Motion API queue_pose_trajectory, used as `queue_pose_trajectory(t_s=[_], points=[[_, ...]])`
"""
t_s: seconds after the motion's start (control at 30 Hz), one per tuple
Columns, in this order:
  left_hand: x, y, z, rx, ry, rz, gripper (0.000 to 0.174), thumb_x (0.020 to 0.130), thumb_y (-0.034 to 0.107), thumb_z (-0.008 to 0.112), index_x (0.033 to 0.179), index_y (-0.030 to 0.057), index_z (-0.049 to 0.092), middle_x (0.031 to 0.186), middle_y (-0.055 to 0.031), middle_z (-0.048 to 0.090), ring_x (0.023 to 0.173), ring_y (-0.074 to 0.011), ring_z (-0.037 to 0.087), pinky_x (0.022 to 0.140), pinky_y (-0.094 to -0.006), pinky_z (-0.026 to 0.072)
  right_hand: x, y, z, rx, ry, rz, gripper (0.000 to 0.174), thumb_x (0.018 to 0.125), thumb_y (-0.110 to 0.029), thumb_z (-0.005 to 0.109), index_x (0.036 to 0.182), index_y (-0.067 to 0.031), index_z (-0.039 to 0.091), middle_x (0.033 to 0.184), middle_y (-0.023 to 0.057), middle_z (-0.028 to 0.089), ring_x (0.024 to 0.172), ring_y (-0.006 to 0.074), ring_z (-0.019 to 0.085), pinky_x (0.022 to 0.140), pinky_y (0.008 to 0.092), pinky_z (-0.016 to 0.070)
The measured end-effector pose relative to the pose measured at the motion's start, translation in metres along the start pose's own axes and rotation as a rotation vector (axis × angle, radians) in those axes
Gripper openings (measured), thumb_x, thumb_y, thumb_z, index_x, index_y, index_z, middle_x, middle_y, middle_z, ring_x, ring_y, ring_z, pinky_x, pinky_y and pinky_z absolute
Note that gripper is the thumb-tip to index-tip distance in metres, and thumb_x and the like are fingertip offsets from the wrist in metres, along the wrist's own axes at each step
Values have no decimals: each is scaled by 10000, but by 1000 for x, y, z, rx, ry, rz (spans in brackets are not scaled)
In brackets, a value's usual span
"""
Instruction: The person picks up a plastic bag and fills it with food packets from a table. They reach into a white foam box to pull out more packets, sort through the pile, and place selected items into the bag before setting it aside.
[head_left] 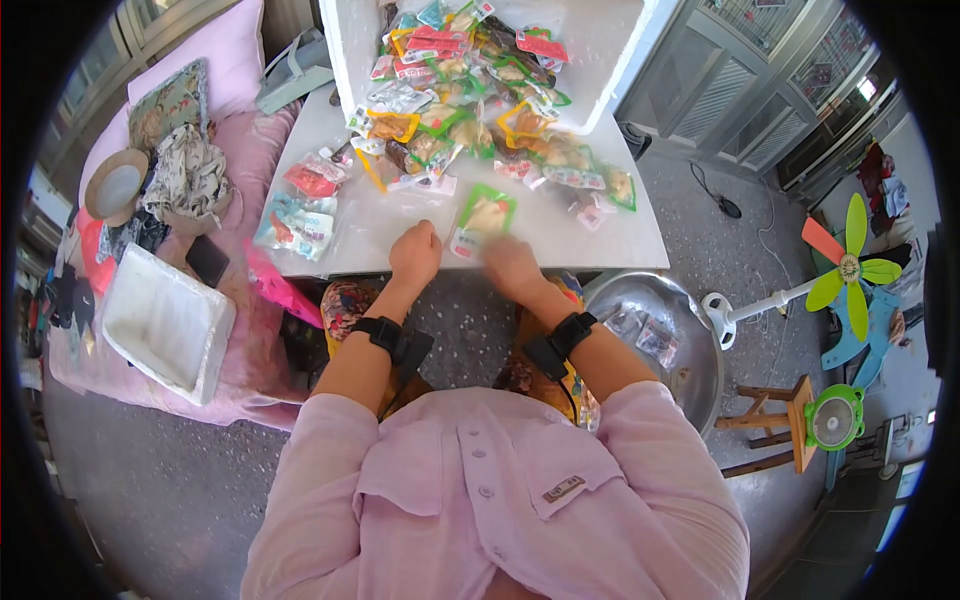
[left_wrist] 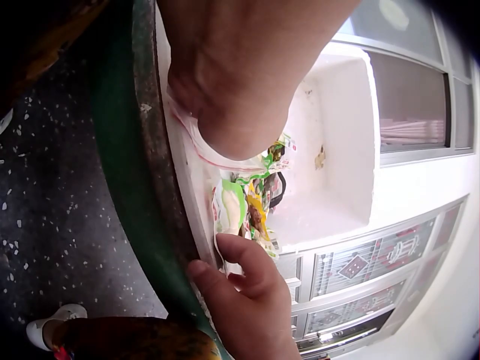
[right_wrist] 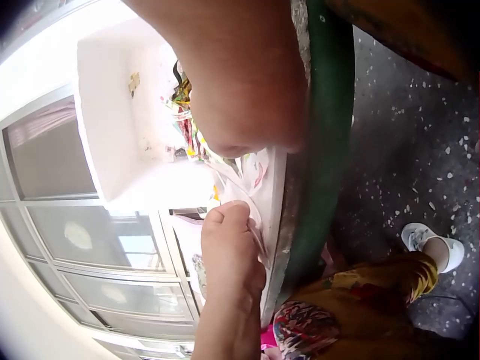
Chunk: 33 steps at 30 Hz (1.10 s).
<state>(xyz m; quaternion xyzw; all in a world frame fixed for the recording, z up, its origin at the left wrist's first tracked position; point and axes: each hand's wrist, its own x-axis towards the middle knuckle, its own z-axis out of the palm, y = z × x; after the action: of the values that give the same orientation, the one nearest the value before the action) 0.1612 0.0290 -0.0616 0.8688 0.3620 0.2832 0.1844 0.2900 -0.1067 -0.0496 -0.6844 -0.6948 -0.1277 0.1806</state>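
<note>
Pink shirt point(head_left: 480, 480) at six o'clock, green-edged packet point(head_left: 487, 212) at twelve

Your left hand point(head_left: 415, 255) has curled fingers and appears to grip clear plastic point(right_wrist: 234, 178), perhaps steadying it. Your right hand point(head_left: 512, 268) blurs at the packet's five-o'clock corner; I cannot tell whether it pinches. The packet lies on the white table point(head_left: 630, 245) near both. At twelve, beyond it, the foam box point(head_left: 610, 60) faces you, presumably so its pile of packets point(head_left: 460, 110) spills within reach. Yours looks glossy, pale contents framed in bright green.

Pale tabletop point(head_left: 625, 240): white foam box point(head_left: 602, 70) at twelve o'clock; colourful packets point(head_left: 470, 135) heaped at centre; blue-white packets point(head_left: 300, 228) toward eight o'clock; red-and-clear packets point(head_left: 314, 178) at nine.
</note>
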Motion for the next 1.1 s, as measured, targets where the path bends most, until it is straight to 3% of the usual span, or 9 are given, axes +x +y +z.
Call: queue_pose_trajectory(t_s=[0.2, 0.3, 0.37, 0.4, 0.5, 0.6, 0.83, 0.93, 1.1], points=[[1, 4, -4, -15, -20, -22, 108, 716, 141, 464, 694, 35, 478, 683, -149, 539, 659, -321, 525, 580, -421, 409, -4, 2, 2, -17, -98, -3, 58, 638, -120, 520, 677, -83, 498, 715, 67, 504, 715, 254, 491, 570, 361, 394], [1, 0, -1, -19, -2, -10, 104, 714, 141, 467, 692, 40, 481, 679, -147, 541, 655, -321, 526, 577, -423, 409, -10, 5, 1, 110, -7, 21, 29, 660, -89, 506, 668, -66, 492, 701, 97, 501, 675, 289, 488, 578, 388, 394], [0, 2, -3, -22, -11, -16, 103, 713, 140, 467, 690, 40, 480, 671, -147, 541, 650, -324, 526, 576, -424, 408, -12, 6, -12, 184, 253, 132, 24, 707, -67, 488, 693, -50, 478, 709, 91, 500, 663, 255, 507, 570, 367, 423], [0, 4, -4, -25, -16, -19, 103, 713, 139, 468, 689, 40, 480, 667, -147, 541, 648, -325, 526, 576, -425, 408, -12, 6, -20, 221, 381, 189, 30, 731, -56, 480, 706, -42, 472, 713, 89, 500, 658, 239, 516, 565, 357, 437], [1, 7, -5, 20, -28, -7, 111, 716, 145, 465, 697, 37, 482, 665, -145, 546, 645, -322, 531, 577, -422, 411, -9, 4, -47, 1095, 674, 793, 39, 790, -70, 455, 786, -32, 449, 739, 61, 493, 662, 163, 530, 547, 298, 476], [4, 8, -5, 66, -86, -37, 117, 720, 149, 460, 715, 36, 488, 672, -144, 552, 653, -315, 538, 581, -418, 417, -14, 22, -50, 1310, 708, 1009, 83, 807, -95, 449, 856, -31, 430, 776, 40, 484, 670, 118, 523, 537, 259, 491], [4, 9, -6, 89, -121, -45, 117, 720, 143, 445, 743, 40, 497, 687, -149, 559, 659, -310, 544, 591, -419, 420, -33, 42, -33, 1772, 229, 1218, 245, 749, -81, 476, 982, -68, 402, 896, 79, 506, 715, 217, 524, 590, 335, 441], [6, 11, -5, 108, -145, -46, 119, 716, 139, 442, 750, 40, 498, 681, -149, 560, 659, -311, 546, 599, -421, 420, -29, 43, -25, 1773, 109, 1342, 238, 729, -97, 494, 960, -60, 447, 803, 70, 531, 636, 205, 532, 561, 329, 466], [5, 15, 2, 105, -200, -61, 122, 719, 152, 453, 744, 37, 487, 695, -160, 553, 683, -325, 535, 593, -423, 408, -19, 21, -30, 1431, 209, 1238, 183, 743, -109, 485, 921, -68, 477, 790, 59, 538, 628, 157, 530, 505, 289, 463]])
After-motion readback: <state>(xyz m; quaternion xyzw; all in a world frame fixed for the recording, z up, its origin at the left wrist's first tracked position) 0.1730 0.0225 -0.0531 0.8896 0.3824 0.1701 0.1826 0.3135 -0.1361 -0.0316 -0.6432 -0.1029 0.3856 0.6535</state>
